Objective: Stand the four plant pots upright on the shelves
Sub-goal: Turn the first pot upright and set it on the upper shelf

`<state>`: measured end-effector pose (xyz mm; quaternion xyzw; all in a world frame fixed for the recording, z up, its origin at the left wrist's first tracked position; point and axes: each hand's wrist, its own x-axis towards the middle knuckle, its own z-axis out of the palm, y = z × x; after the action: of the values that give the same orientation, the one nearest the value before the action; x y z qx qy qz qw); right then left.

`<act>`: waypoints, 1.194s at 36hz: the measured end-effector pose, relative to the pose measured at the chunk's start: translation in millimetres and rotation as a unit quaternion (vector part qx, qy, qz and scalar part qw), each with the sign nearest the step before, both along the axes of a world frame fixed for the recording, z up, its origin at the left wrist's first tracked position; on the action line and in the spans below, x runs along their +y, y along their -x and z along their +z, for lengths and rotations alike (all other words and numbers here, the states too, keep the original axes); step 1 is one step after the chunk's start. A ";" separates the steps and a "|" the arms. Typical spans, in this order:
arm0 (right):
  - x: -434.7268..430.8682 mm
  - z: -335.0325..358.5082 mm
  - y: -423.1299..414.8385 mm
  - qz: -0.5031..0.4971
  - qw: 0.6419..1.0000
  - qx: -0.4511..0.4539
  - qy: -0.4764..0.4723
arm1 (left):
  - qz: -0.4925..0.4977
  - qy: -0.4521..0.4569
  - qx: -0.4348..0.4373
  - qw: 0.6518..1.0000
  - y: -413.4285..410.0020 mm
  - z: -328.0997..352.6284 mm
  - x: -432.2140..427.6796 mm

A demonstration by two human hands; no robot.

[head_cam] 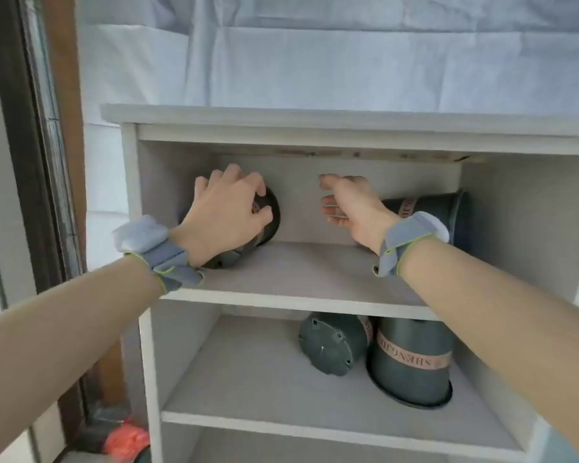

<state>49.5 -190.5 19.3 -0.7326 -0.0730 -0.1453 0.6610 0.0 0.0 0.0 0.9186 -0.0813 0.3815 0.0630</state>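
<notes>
Two dark green pots lie on the upper shelf [301, 262]. My left hand [224, 212] is wrapped over the left pot [271, 212], which lies on its side with its mouth toward the middle. Lying on its side at the right wall is the right pot [432, 208], marked with a pink band. My right hand [351, 205] hovers just left of it with fingers spread, holding nothing. On the lower shelf [248, 379], one pot [331, 345] lies with its base toward me. Beside it a banded pot [411, 359] stands upside down.
The pale grey shelf unit [131, 182] has side walls close to the pots. A dark window frame [37, 162] stands to the left. Something red [127, 442] lies on the floor at lower left. White fabric [315, 55] hangs behind.
</notes>
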 end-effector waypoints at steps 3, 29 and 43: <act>0.9 -3.8 8.1 -0.011 1.000 0.004 0.007 | 0.026 -0.006 0.002 1.000 5.0 -1.2 2.4; 21.9 -34.7 29.8 0.048 0.994 0.098 -0.005 | 0.135 0.043 0.079 0.987 -2.0 -10.9 11.6; 27.2 -38.7 -9.3 0.025 0.986 0.149 -0.065 | -0.017 0.346 0.237 0.908 -22.1 2.3 9.9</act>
<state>58.8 -163.3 -19.4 -0.6992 0.0176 -0.0227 0.7144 22.1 9.9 2.3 0.9010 0.0573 0.1552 0.4010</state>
